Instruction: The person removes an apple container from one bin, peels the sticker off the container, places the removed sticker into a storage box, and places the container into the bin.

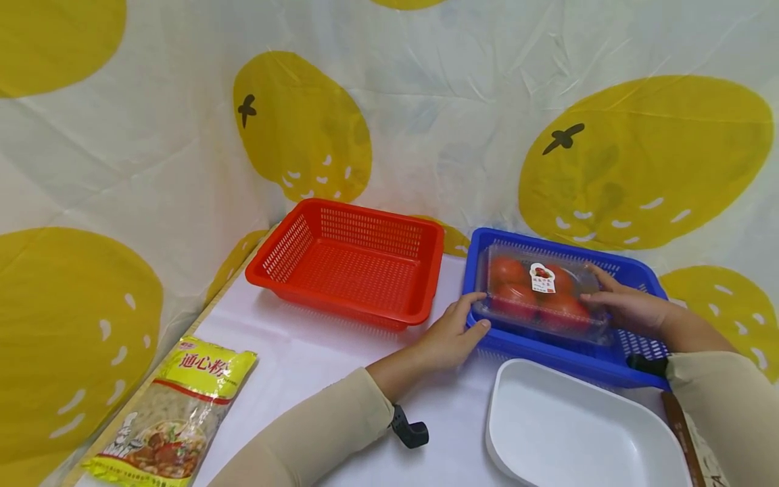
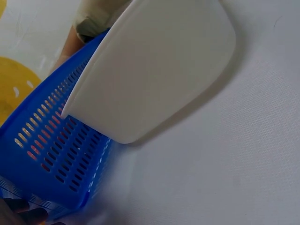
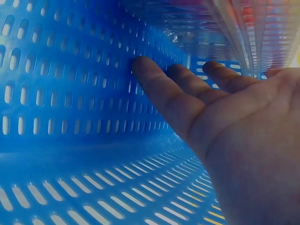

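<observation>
A clear plastic pack of tomatoes [image 1: 542, 279] rests in the blue basket [image 1: 562, 360], its left end near the rim. My left hand [image 1: 447, 337] is at the basket's front left corner; its fingertips touch the pack's left edge, and the thumb points across the rim. In the left wrist view, fingers [image 2: 33, 215] show beside the basket's lower corner. Inside the basket's right end, my right hand [image 1: 645, 312] lies against the pack. The right wrist view shows that hand's fingers [image 3: 168, 96] stretched out below the pack, close to the basket wall.
An empty red basket [image 1: 359, 270] stands at the back left. In front of the blue basket is a white tray [image 1: 578, 426]. A yellow bag of macaroni [image 1: 176, 412] lies front left. Part of a brown strip [image 1: 681, 433] shows by the tray's right side.
</observation>
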A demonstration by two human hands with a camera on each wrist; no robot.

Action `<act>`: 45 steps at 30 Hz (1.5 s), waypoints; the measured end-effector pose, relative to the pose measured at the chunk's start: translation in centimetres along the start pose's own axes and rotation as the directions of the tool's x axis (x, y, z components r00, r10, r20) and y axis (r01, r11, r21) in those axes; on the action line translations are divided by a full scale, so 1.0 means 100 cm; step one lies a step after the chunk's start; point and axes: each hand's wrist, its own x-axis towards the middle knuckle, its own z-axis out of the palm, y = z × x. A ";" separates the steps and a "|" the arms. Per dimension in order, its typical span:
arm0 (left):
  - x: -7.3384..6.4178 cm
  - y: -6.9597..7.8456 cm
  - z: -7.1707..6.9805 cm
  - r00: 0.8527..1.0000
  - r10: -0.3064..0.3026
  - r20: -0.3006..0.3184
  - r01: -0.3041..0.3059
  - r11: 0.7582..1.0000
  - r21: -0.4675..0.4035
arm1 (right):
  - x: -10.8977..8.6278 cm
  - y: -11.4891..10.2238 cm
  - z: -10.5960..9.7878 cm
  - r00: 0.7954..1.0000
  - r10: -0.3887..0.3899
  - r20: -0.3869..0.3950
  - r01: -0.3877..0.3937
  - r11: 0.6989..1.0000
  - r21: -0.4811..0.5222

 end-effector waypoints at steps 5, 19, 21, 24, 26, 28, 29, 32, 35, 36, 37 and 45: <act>0.001 0.000 0.000 1.000 0.013 0.013 -0.013 1.000 -0.012 | -0.002 0.000 -0.001 0.999 -0.029 0.015 0.028 0.997 0.066; 0.000 0.000 -0.001 1.000 0.025 -0.015 -0.025 1.000 -0.009 | -0.004 -0.006 -0.002 0.995 -0.061 -0.075 0.071 0.989 0.129; 0.000 0.000 -0.001 1.000 0.022 -0.011 -0.022 1.000 -0.011 | -0.005 -0.005 -0.002 0.995 -0.063 -0.078 0.073 0.988 0.135; 0.000 0.001 -0.001 1.000 0.013 0.003 -0.013 1.000 -0.026 | -0.008 -0.003 -0.003 0.994 -0.075 -0.084 0.087 0.984 0.153; 0.000 0.002 0.000 1.000 0.008 0.014 -0.007 0.999 -0.037 | -0.010 -0.001 -0.004 0.992 -0.083 -0.096 0.099 0.981 0.168; 0.000 0.002 0.000 1.000 0.007 0.022 -0.006 0.999 -0.049 | -0.012 0.000 -0.004 0.990 -0.092 -0.106 0.109 0.980 0.169; 0.000 0.002 0.000 1.000 0.005 0.023 -0.004 0.999 -0.049 | -0.012 0.001 -0.005 0.989 -0.104 -0.109 0.121 0.979 0.162; 0.000 0.002 0.001 1.000 -0.002 0.017 0.002 0.999 -0.045 | -0.013 0.002 -0.006 0.985 -0.118 -0.124 0.137 0.977 0.164; 0.000 0.002 0.001 1.000 -0.005 0.008 0.005 0.999 -0.034 | -0.013 0.003 -0.006 0.980 -0.145 -0.137 0.168 0.969 0.179; 0.000 0.002 0.001 1.000 0.001 0.006 0.000 1.000 -0.031 | -0.013 0.003 -0.007 0.978 -0.153 -0.143 0.180 0.963 0.199; 0.000 0.002 0.001 1.000 0.004 0.007 -0.004 1.000 -0.031 | -0.013 0.003 -0.007 0.975 -0.171 -0.142 0.199 0.956 0.216; 0.000 0.002 0.002 1.000 -0.024 0.010 0.024 1.000 -0.001 | -0.019 0.008 -0.013 0.951 -0.276 -0.139 0.307 0.888 0.343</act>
